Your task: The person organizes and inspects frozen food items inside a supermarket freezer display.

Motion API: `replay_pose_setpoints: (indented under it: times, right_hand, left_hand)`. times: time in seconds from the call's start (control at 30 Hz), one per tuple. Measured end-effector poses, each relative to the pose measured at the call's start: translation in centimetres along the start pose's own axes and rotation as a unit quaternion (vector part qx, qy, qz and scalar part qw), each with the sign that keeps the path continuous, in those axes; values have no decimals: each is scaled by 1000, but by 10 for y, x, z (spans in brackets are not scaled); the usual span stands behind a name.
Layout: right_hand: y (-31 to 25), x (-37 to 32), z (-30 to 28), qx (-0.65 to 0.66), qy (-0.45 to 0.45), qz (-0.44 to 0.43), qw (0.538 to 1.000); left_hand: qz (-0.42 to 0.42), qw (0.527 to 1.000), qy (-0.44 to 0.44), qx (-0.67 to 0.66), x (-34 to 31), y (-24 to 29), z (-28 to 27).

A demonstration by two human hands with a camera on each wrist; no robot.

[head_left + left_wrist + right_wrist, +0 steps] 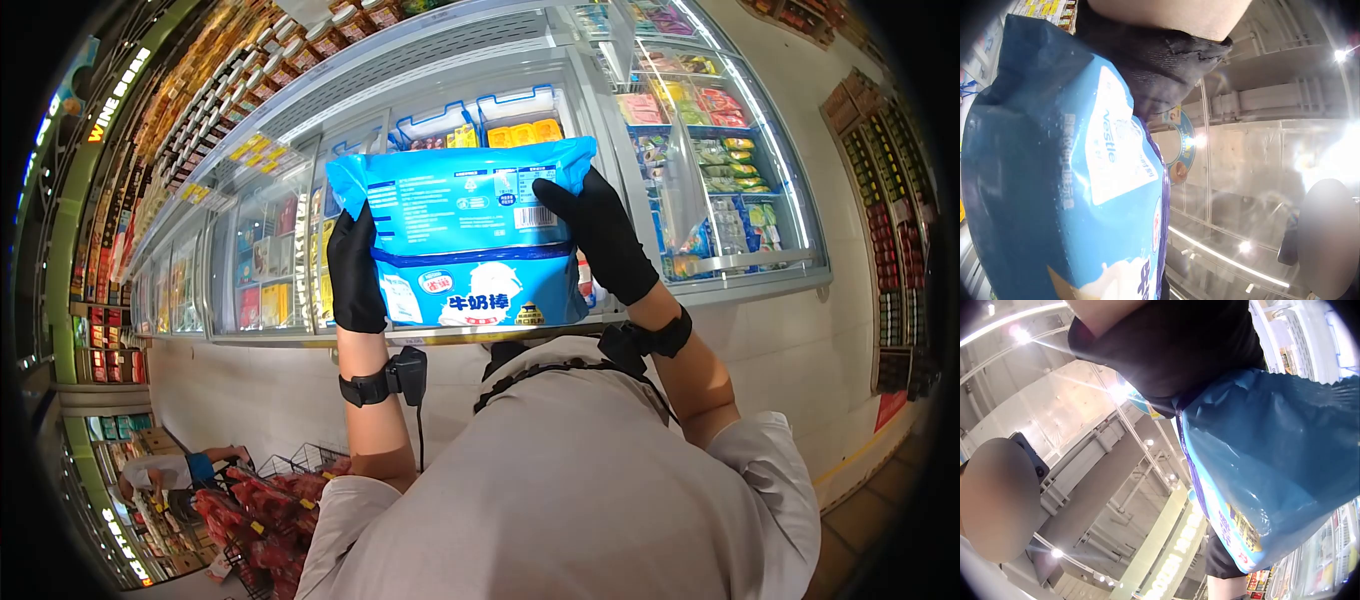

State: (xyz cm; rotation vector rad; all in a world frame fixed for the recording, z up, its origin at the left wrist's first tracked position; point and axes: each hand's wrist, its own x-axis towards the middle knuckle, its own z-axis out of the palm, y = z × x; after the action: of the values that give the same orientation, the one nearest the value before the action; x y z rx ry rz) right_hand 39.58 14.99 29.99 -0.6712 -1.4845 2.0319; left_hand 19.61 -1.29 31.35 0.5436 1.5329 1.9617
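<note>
A blue Nestle ice cream bag [470,225] is held up in both hands in the head view, its printed back panel with a barcode facing up. My black-gloved left hand [357,275] grips its left end. On the other end, my gloved right hand [612,240] holds on, thumb lying across the panel by the barcode. The left wrist view shows the bag's side [1054,162] with the Nestle label beneath the left glove [1160,69]. In the right wrist view, the crimped end of the bag [1272,444] shows below the right glove [1179,350]. Fingers behind the bag are hidden.
A glass-topped chest freezer [255,250] stands right in front, with blue wire baskets [520,105] of packs behind the bag. More freezer bays [710,150] lie to the right. Jars [300,50] line the shelf above. A person [165,470] bends near red bags [265,515] at lower left.
</note>
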Motion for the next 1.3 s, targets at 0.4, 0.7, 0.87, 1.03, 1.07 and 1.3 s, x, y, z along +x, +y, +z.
replay_pose_setpoints:
  times: [0.4,0.7,0.87,1.03,1.07,1.3]
  right_hand:
    - [0,0,-3,28,-4,-7,1000]
    - [1,3,-4,3,8,-7,1000]
    - [0,5,-6,0,9,-2,1000]
    - [2,7,-8,12,10,-2,1000]
    - [0,6,-8,13,10,-3,1000]
    - [0,7,-9,32,9,-13,999]
  left_hand:
    - [-9,1000,-8,-1,6,-6,-2]
    - [-17,1000,-9,-18,7,-7,1]
    - [-21,1000,-13,-18,9,-7,3]
    - [-21,1000,-6,-6,14,-9,2]
    - [-19,1000,-3,0,15,-9,2]
    - [-4,1000,0,20,13,-5,11]
